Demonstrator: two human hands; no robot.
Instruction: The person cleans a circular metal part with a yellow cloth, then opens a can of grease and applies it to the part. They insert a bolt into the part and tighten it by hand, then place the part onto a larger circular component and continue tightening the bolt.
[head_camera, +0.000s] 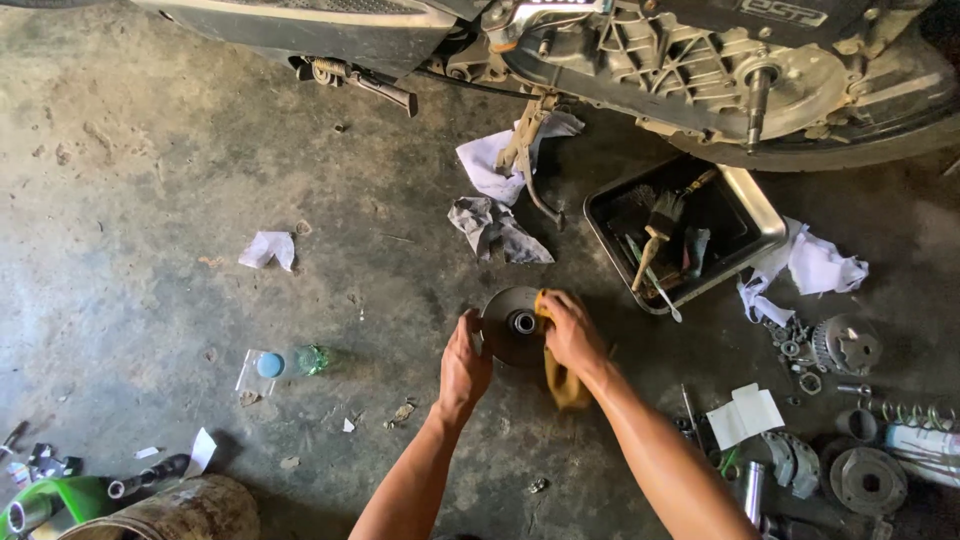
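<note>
My left hand (464, 362) grips the left edge of a round dark metal disc (510, 318) with a hub hole in its middle, held just above the concrete floor. My right hand (573, 330) presses a yellow-brown rag (563, 385) against the disc's right side, and the rag hangs down below the hand. Part of the disc is hidden by my right hand and the rag.
A scooter with an exposed engine case (700, 60) stands at the top. A black metal tray (742, 190) holding a brush sits to the right. Crumpled rags (495, 225), loose metal parts (845, 345), a spring (915, 412) and a small bottle (312, 358) lie around.
</note>
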